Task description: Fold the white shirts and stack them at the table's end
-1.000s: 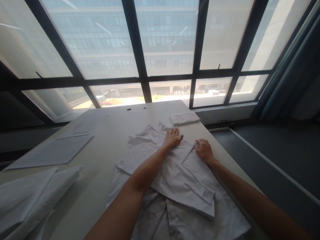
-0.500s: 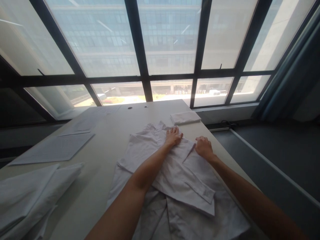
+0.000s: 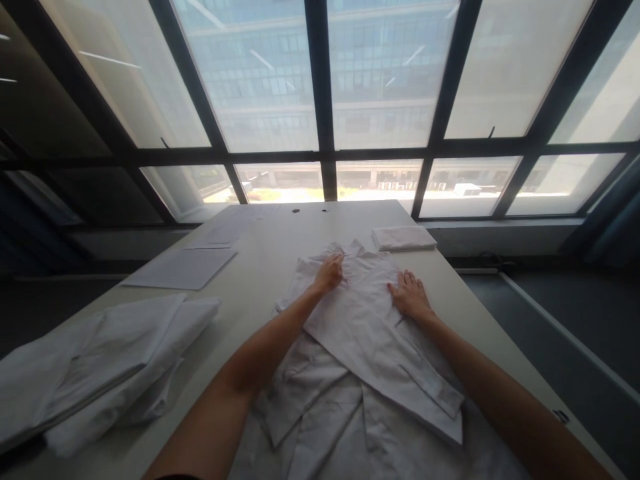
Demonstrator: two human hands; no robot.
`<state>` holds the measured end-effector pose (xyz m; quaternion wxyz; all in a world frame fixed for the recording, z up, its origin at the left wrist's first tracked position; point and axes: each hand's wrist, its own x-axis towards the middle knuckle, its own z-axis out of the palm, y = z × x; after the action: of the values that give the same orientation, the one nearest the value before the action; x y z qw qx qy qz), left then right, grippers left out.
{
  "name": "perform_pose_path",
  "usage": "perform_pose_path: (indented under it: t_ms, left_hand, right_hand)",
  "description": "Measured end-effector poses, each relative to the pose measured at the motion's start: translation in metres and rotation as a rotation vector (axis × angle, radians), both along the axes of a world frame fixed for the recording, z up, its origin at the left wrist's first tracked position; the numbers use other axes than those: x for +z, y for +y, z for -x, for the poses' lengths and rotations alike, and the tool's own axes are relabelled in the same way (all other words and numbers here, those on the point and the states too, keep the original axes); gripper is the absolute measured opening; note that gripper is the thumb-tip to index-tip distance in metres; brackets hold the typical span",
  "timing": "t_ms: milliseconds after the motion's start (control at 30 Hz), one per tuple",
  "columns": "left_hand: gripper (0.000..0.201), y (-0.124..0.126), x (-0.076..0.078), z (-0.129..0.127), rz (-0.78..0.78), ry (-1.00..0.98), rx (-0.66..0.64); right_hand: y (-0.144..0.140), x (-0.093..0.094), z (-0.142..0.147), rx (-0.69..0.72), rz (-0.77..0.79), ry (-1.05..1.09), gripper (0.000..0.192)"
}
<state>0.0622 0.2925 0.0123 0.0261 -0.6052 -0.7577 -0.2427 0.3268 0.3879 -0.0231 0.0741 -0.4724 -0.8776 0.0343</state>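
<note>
A white shirt (image 3: 370, 333) lies spread on the pale table (image 3: 260, 273) in front of me, its sleeves folded across the body and its collar toward the window. My left hand (image 3: 330, 272) rests on the cloth just below the collar, fingers curled against the fabric. My right hand (image 3: 410, 295) lies flat, fingers apart, on the shirt's right shoulder area. Neither hand lifts any cloth.
A small folded white cloth (image 3: 403, 237) sits at the table's far right corner. A pile of white garments (image 3: 100, 360) lies at the near left. Paper sheets (image 3: 183, 268) lie at the far left. The table's right edge drops to a dark floor; windows stand behind.
Both hands slid left on the shirt; the left moved toward the collar, and the right went from curled at the shoulder edge to flat. The left side now lies folded in. The view turned left.
</note>
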Motion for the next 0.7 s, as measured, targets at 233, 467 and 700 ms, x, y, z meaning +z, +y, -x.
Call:
perform_pose_path:
  t_ms: [233, 467, 700]
  left_hand:
    - [0.055, -0.141, 0.007, 0.097, 0.086, -0.116, 0.257]
    - [0.047, -0.211, 0.01, 0.073, 0.173, -0.31, 0.214]
    - [0.039, -0.215, 0.021, 0.06, 0.135, -0.334, 0.215]
  right_hand:
    - [-0.008, -0.001, 0.0, -0.011, -0.079, 0.014, 0.073]
    - [-0.029, 0.022, 0.038, 0.166, -0.333, 0.115, 0.055]
    - [-0.059, 0.063, 0.195, 0.418, 0.168, 0.357, 0.026]
